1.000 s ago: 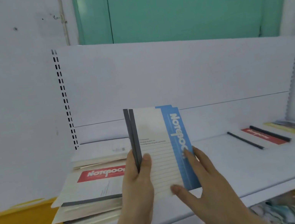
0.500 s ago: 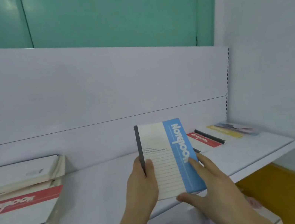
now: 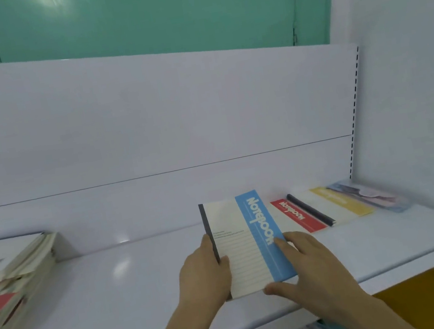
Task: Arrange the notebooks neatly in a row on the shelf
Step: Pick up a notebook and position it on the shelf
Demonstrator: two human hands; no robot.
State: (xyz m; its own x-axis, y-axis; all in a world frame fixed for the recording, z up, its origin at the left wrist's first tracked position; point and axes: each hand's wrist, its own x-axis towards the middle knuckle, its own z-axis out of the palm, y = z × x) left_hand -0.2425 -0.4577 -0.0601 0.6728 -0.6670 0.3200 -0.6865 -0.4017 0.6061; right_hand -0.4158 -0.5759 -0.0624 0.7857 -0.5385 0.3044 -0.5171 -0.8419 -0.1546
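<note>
We are laying the blue notebook (image 3: 247,241) down at the left end of the row, with the red notebook (image 3: 296,215) as our marker: it lies just left of it, its right edge overlapping it. Our left hand (image 3: 204,277) pinches the dark spine; our right hand (image 3: 310,263) presses fingers on the blue band, thumb at the near edge. Next, we judge, comes squaring it with the red one, then returning to the stack (image 3: 7,274) far left of it
</note>
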